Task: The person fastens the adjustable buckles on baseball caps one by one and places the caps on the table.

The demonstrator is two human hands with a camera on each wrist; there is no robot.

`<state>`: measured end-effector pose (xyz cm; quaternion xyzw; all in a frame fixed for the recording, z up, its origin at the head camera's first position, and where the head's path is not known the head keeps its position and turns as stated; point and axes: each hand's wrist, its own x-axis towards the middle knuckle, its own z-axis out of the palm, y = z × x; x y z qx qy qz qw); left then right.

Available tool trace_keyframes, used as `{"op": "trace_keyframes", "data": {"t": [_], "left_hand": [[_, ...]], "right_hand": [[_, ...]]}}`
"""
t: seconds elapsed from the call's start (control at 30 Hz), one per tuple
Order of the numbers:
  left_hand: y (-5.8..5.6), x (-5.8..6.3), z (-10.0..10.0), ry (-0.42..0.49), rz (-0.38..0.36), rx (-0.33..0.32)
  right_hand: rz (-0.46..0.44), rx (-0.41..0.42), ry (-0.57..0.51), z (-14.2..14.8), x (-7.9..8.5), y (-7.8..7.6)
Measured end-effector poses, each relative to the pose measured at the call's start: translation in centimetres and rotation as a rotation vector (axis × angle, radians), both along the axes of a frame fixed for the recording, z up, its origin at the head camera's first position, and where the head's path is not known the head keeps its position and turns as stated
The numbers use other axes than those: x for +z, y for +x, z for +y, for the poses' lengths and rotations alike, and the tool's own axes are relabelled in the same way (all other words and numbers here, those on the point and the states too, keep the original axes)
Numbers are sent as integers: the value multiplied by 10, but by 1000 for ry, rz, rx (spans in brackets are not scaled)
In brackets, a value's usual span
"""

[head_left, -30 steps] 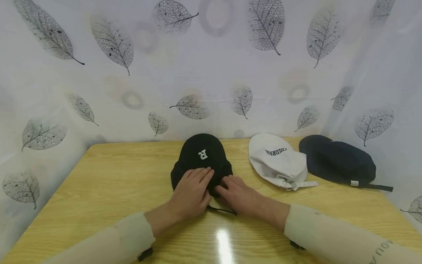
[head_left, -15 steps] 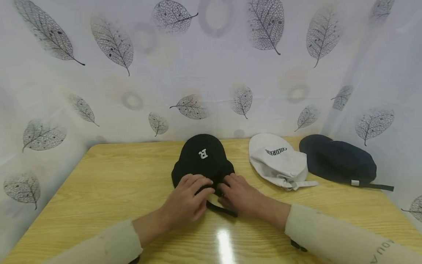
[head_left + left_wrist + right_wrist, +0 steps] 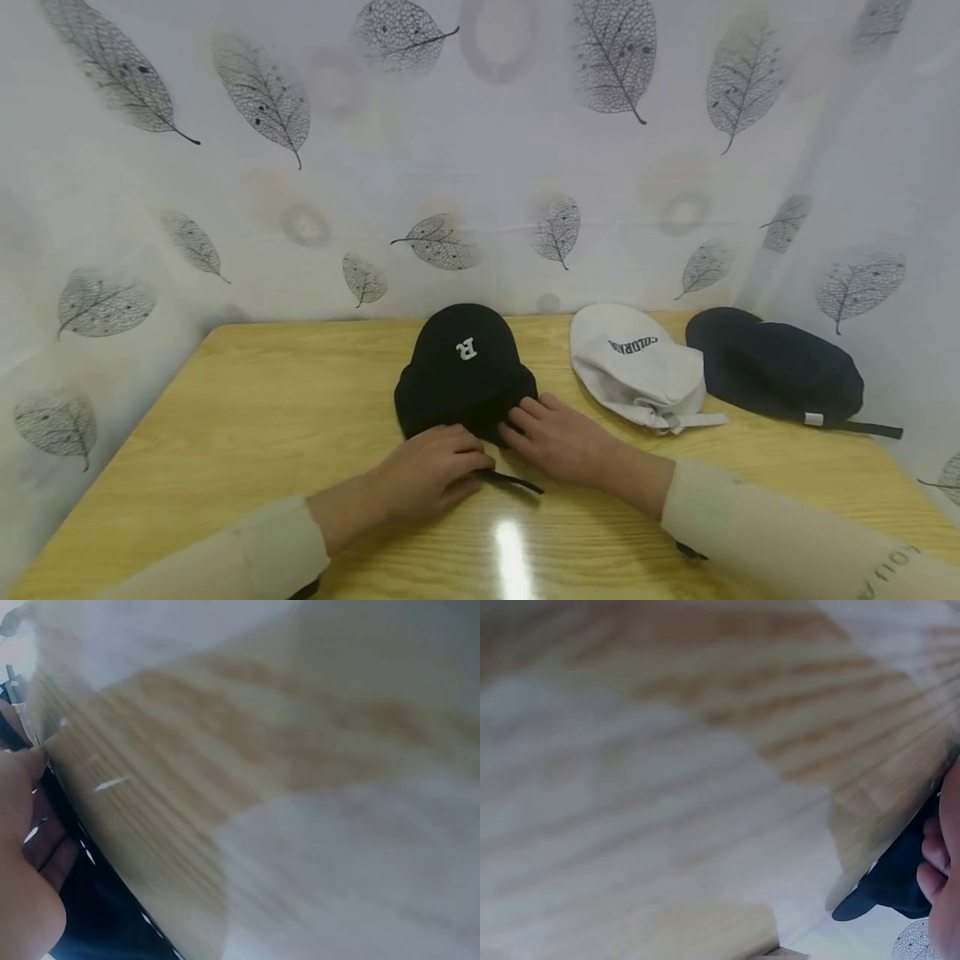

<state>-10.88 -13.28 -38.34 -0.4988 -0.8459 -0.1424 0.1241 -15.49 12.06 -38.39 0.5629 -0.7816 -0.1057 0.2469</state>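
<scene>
In the head view a black baseball cap (image 3: pixel 465 333) with a white letter R sits on the wooden table, its rear opening toward me. My left hand (image 3: pixel 431 467) is at the near left edge of that opening, its thumb and fingers pinching the cap's thin black strap (image 3: pixel 517 481). The strap's loose end sticks out to the right. On the opposite side my right hand (image 3: pixel 558 437) grips the cap's rim with curled fingers. Dark fabric (image 3: pixel 112 915) lies by the left fingers in the left wrist view. Curled right fingers (image 3: pixel 932 874) press on dark cloth in the right wrist view.
To the right lies a white cap (image 3: pixel 637 354) lettered COLORADO, its strap pointing right. Beside it is a dark navy cap (image 3: pixel 787 371) with a strap near the table's right edge. A leaf-print curtain (image 3: pixel 480 150) hangs behind the wooden table (image 3: pixel 285 392).
My left hand has come down off the cap's crown to the strap at its near edge. The right hand stays at the rim. The view has shifted slightly.
</scene>
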Motion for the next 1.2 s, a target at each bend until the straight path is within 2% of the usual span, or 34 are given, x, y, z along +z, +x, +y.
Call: {"op": "trace_keyframes", "data": {"t": [0.1, 0.33, 0.43, 0.53, 0.67, 0.83, 1.0, 1.13, 1.2], "left_hand": [[0, 0, 0, -12, -44, 15], [1, 5, 1, -71, -134, 35], [2, 5, 2, -69, -186, 38], [2, 4, 2, -49, -206, 32], [2, 3, 2, 13, -156, 7], [2, 4, 1, 153, -59, -22], [4, 7, 4, 250, 16, 0], [5, 8, 6, 273, 71, 8], [4, 8, 7, 273, 92, -4]], "right_hand": [[-48, 43, -12, 1, 1, 0], [-274, 74, -138, 0, -6, -1], [-389, 71, -177, -1, -8, 0], [-473, 38, -175, -1, -7, 3], [-481, -22, -162, 0, -4, 5], [-471, -44, -190, -3, -2, 8], [-498, -80, -192, -5, 1, 11], [-407, -28, -214, -4, 2, 9], [-394, 16, -231, -4, 3, 9]]}}
